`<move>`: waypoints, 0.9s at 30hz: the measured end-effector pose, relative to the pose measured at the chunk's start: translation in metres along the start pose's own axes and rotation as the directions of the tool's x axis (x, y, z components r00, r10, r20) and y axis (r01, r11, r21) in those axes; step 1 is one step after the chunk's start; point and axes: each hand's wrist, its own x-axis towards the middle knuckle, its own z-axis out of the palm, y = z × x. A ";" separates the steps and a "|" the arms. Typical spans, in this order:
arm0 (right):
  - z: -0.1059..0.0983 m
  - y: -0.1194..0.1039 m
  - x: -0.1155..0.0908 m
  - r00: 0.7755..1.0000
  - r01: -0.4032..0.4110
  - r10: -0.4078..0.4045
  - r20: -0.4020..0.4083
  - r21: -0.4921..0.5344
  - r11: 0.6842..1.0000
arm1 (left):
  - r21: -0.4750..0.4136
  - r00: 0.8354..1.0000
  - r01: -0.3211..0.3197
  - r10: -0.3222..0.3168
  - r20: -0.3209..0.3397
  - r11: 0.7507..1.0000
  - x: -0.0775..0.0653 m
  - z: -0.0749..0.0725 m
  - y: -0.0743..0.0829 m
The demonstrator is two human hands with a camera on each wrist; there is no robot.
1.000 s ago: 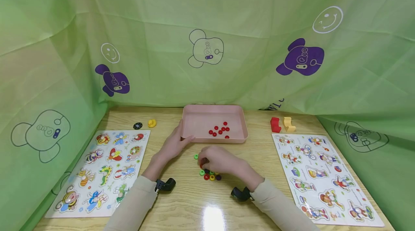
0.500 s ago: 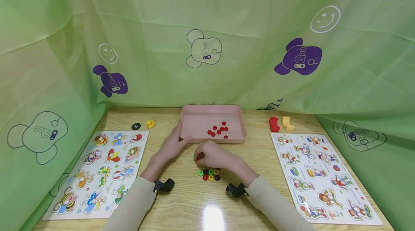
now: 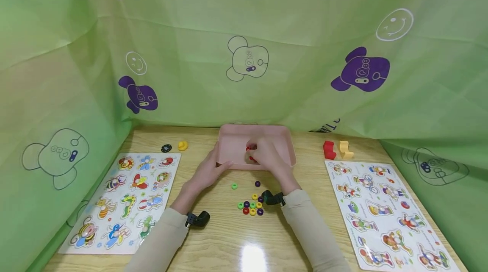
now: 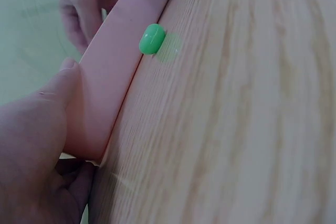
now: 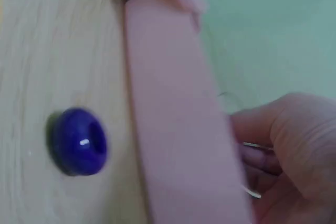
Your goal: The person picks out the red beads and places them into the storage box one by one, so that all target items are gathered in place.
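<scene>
A pink tray (image 3: pixel 285 147) stands at the back middle of the table. My left hand (image 3: pixel 206 171) grips its front left corner, the thumb over the rim (image 4: pixel 102 93) and fingers round the outside. Inside the tray, my right hand (image 3: pixel 267 153) points down with bent fingers and pinches a red bead (image 3: pixel 248 148); motion blurs it. The other red beads in there are mostly hidden by this hand. Before the tray lie a green bead (image 3: pixel 234 186) and a purple bead (image 3: pixel 257 184). Closer to me is a cluster of yellow, green, purple and red beads (image 3: pixel 253 212).
Puzzle boards flank the work, one with insects (image 3: pixel 126 200) at left, one with figures (image 3: pixel 389 212) at right. A black disc (image 3: pixel 166 148) and yellow duck (image 3: pixel 183 145) sit back left. Red (image 3: pixel 329 150) and yellow blocks (image 3: pixel 345 150) stand back right. Green cloth (image 3: pixel 198 85) encloses the table.
My right hand has moved from the bead cluster up and over into the tray, carrying a red bead. The cluster is now uncovered. My left hand stays on the tray corner.
</scene>
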 end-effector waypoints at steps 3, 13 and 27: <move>0.004 0.012 0.005 0.998 -0.056 0.054 -0.023 -0.055 0.997 | 0.009 1.000 0.012 -0.012 0.016 1.000 0.000 0.004 0.001; 0.012 0.020 0.009 0.991 -0.132 0.132 -0.005 -0.040 0.990 | -0.002 0.999 0.045 -0.045 0.011 0.999 0.000 0.002 -0.001; -0.018 -0.020 -0.057 0.959 0.189 -0.180 0.219 -0.021 0.982 | -0.006 0.999 0.035 -0.034 0.017 0.999 -0.001 -0.001 0.002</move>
